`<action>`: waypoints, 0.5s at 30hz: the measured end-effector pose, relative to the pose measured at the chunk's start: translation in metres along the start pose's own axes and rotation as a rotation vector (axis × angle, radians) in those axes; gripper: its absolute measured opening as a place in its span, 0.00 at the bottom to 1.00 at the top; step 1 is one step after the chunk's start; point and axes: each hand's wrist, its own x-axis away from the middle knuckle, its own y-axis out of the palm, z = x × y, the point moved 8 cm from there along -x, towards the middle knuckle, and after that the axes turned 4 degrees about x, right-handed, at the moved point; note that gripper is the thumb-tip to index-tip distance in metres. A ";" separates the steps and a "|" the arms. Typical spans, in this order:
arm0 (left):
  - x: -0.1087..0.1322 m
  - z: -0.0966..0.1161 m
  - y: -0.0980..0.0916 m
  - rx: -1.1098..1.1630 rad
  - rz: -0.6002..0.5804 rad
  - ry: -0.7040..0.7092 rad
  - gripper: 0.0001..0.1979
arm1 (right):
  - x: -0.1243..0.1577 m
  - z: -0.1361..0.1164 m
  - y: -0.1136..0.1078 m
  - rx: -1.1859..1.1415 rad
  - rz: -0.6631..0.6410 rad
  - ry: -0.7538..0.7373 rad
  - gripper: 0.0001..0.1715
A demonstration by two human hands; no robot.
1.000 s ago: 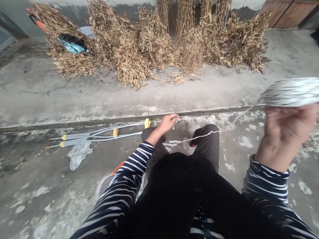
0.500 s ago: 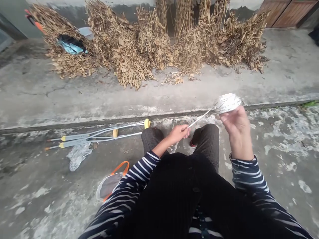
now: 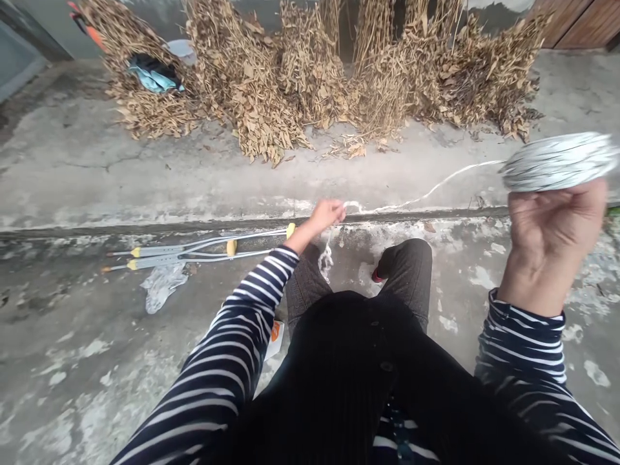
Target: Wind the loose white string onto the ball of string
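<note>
At the right, my right hand (image 3: 557, 236) grips a white ball of cord (image 3: 557, 161) from below, raised well off the ground. A loose strand of white cord (image 3: 438, 185) runs left from the ball in a sagging curve to my left hand (image 3: 328, 216). The left fingers are pinched on that strand, out over the kerb edge. Below the left hand a bunched tail of the cord (image 3: 326, 261) dangles near my left knee.
A pair of crutches (image 3: 186, 254) lies on the ground to the left, with a clear plastic bag (image 3: 163, 284) beside them. Dried plant bundles (image 3: 261, 84) lean along the wall on the raised concrete ledge (image 3: 194, 187). A white box (image 3: 274, 341) shows beside my left arm.
My right hand with the ball has moved right and up, closer to the camera. My left hand has shifted forward and left. The cord between them is longer and has gone from taut to slack.
</note>
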 end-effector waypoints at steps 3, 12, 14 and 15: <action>-0.013 0.131 -0.037 -0.008 0.105 0.445 0.24 | 0.010 0.030 0.015 -0.281 0.130 0.015 0.17; -0.020 0.127 -0.008 -0.205 0.065 0.447 0.18 | 0.011 0.073 0.025 -0.230 0.005 0.125 0.16; -0.021 0.043 0.011 -0.236 0.031 0.182 0.07 | 0.009 0.073 0.027 -0.227 -0.007 0.125 0.16; -0.017 0.014 0.017 -0.241 0.038 0.132 0.04 | 0.009 0.076 0.030 -0.230 -0.016 0.139 0.16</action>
